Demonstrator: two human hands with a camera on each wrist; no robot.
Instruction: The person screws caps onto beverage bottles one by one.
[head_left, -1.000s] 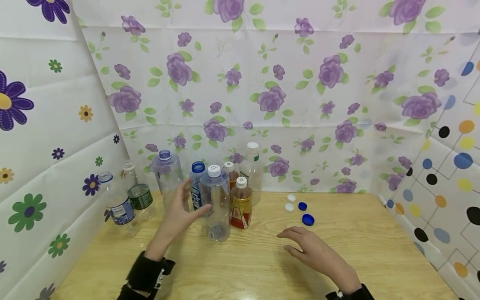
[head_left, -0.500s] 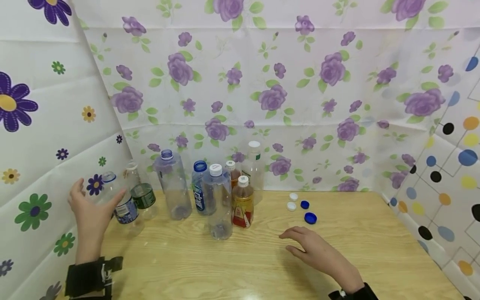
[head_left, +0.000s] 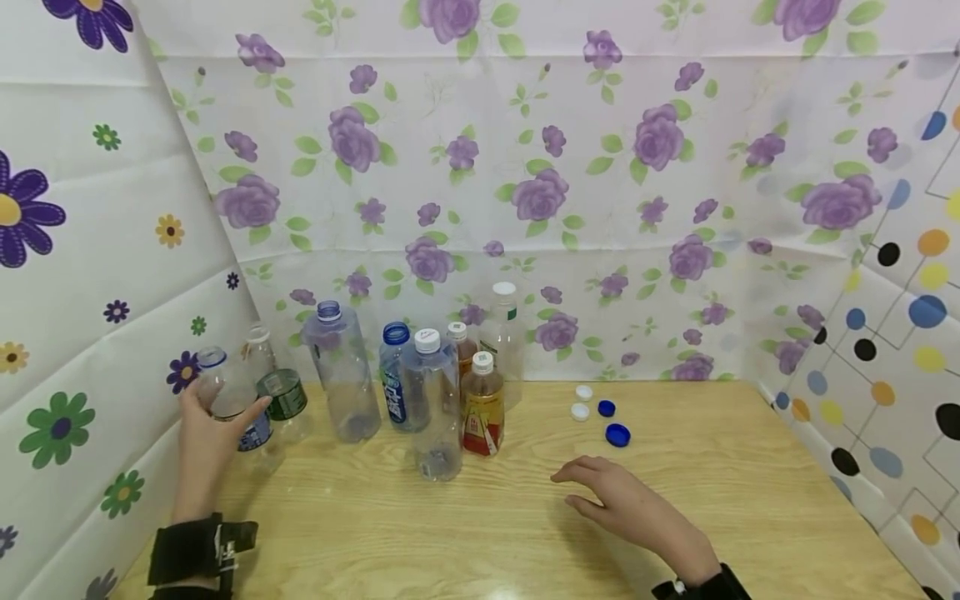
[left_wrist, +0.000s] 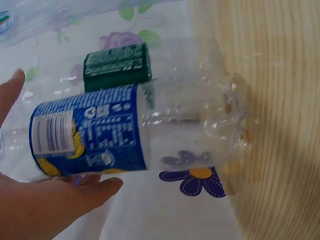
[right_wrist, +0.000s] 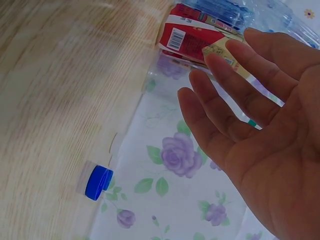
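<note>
In the head view my left hand is at the clear bottle with a blue label, at the far left of the table. The left wrist view shows thumb and fingers spread on either side of this bottle, a gap showing beside the thumb. Its mouth has a blue ring and no cap. Just behind it stands a clear bottle with a green label. My right hand hovers over the table at the right, fingers loosely extended and holding nothing. Beyond it lie two blue caps and two white caps.
A large uncapped clear bottle, an open blue-tinted bottle and a white-capped clear bottle stand mid-left. Beside them are a red-and-yellow-labelled bottle, a brown-liquid bottle and a tall clear bottle. Flowered sheets border the wooden table.
My left hand has moved left from beside the blue-tinted bottle, then slightly right and forward to the blue-labelled bottle. The right hand stays in place.
</note>
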